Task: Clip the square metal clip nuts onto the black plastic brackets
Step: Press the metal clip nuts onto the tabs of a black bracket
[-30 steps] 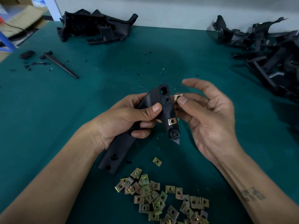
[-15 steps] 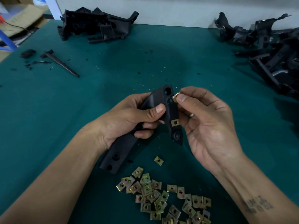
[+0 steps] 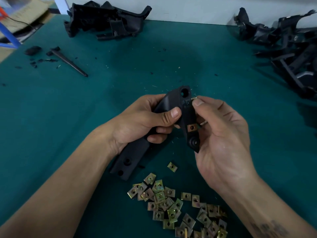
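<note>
1. Fingers of the left hand (image 3: 142, 124) curl round the middle of the black plastic bracket (image 3: 137, 148), thumb laid flat across its upper face and the other fingertips showing beneath, gripping it clear of the green table (image 3: 120, 79).
2. Fingers of the right hand (image 3: 221, 134) are bent inward; thumb and forefinger pinch a small metal clip nut (image 3: 193, 98) and hold it against the bracket's upper edge, just below the round hole. How far the clip sits on the plastic cannot be told. A ring shows on one curled finger.
3. Large piles of black brackets lie at the far edge of the table: one pile at the back left (image 3: 106, 21), a bigger heap at the right (image 3: 288, 47).
4. The held bracket runs slantwise, its lower end near the person and its upper end between the two hands.
5. A heap of loose clip nuts (image 3: 178, 206) lies on the table near the person, beneath the hands; one stray clip nut (image 3: 172, 166) lies apart, just above it.
6. One fitted clip nut (image 3: 192, 127) sits on the bracket's lower arm, beside the right palm.
7. A dark slender tool (image 3: 68, 61) and black crumbs lie far left.
</note>
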`<control>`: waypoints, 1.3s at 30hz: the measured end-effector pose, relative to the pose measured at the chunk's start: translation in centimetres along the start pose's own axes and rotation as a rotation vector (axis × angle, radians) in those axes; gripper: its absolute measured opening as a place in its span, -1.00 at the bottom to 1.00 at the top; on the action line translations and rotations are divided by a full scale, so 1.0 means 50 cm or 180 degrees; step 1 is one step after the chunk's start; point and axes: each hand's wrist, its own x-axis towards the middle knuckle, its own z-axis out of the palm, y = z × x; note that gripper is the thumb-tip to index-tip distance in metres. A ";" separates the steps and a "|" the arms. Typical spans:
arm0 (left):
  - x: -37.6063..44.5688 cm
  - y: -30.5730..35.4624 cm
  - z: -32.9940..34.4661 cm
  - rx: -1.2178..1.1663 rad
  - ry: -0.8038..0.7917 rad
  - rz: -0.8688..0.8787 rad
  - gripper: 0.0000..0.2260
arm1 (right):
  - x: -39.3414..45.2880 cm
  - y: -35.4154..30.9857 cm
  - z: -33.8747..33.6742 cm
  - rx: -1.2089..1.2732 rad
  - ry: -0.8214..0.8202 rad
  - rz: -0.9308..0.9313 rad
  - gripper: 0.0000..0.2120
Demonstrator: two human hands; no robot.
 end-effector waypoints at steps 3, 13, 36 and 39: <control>0.000 0.001 0.001 0.0041 -0.0018 -0.0026 -0.87 | -0.005 -0.001 -0.001 0.0215 -0.0001 0.0239 -0.87; -0.002 0.005 0.005 0.0277 -0.0014 0.0052 -0.91 | -0.005 -0.008 -0.006 0.0619 -0.0446 0.0693 -0.77; 0.004 -0.001 0.000 0.0233 0.0131 0.0066 -0.85 | 0.005 -0.008 0.000 -0.0134 -0.0022 -0.0242 -0.89; 0.004 0.001 0.001 0.0270 0.0169 0.0069 -0.89 | 0.004 -0.010 -0.001 -0.0084 -0.0069 -0.0214 -0.91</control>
